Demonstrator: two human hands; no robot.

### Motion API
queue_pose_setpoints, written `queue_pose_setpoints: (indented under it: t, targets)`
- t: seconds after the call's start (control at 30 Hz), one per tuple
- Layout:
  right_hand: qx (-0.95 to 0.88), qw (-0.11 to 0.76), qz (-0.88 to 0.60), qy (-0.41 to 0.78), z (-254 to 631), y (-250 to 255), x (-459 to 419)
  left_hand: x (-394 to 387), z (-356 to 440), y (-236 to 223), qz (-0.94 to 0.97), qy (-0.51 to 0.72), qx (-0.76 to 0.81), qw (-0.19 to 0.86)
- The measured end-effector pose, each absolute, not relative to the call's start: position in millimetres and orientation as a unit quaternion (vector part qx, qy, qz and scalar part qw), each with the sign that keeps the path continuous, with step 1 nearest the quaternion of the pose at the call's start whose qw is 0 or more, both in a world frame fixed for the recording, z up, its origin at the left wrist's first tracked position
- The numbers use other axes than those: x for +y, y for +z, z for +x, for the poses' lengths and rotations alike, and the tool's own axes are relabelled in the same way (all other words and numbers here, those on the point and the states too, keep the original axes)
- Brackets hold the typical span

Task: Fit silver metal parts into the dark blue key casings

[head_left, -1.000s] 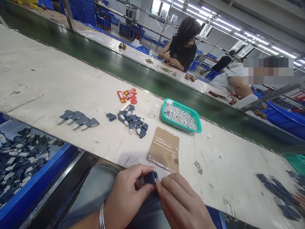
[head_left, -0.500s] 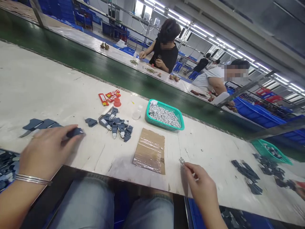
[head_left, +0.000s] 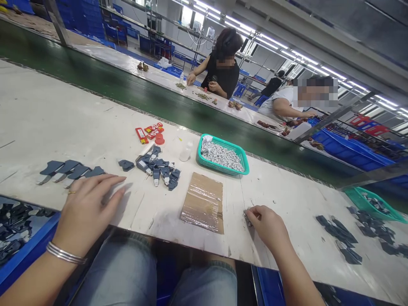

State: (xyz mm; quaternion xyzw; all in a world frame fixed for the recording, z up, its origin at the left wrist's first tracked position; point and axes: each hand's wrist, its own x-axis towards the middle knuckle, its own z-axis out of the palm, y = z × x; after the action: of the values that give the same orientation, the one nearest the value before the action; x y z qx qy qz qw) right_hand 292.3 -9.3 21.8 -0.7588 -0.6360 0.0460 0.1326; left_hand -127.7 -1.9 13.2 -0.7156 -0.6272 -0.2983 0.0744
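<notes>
Dark parts (head_left: 70, 167), left hand (head_left: 86, 203) near

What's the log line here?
left hand: open, by row of dark parts | right hand: at small pieces, grip unclear | cardboard pad: between hands

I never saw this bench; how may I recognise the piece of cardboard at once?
On the pale bench, find the teal basket by the green belt. The cardboard lies nearer the camera. Unlike the jumbled dark parts to its left, it is one flat brown rectangle, glossy on top.
</notes>
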Motion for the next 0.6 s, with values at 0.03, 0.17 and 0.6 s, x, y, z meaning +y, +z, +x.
queue_pose_setpoints:
  t: [0.03, 0.17, 0.6]
  targets:
    - [-0.629, 0.126, -0.765, 0.055, 291.6, 22.1, -6.8, -1.8, -125.5, 12.4, -0.72, -0.299, -0.622, 0.068]
    - [-0.611, 0.116, -0.778, 0.087, 287.4, 24.1, -2.4, -2.3, -114.4, 9.9, -0.743, -0.301, -0.597, 0.036]
    - [-0.68, 0.165, -0.713, 0.039, 293.7, 14.6, -20.7, -6.8, -104.6, 8.8, -0.739, -0.331, -0.585, -0.042]
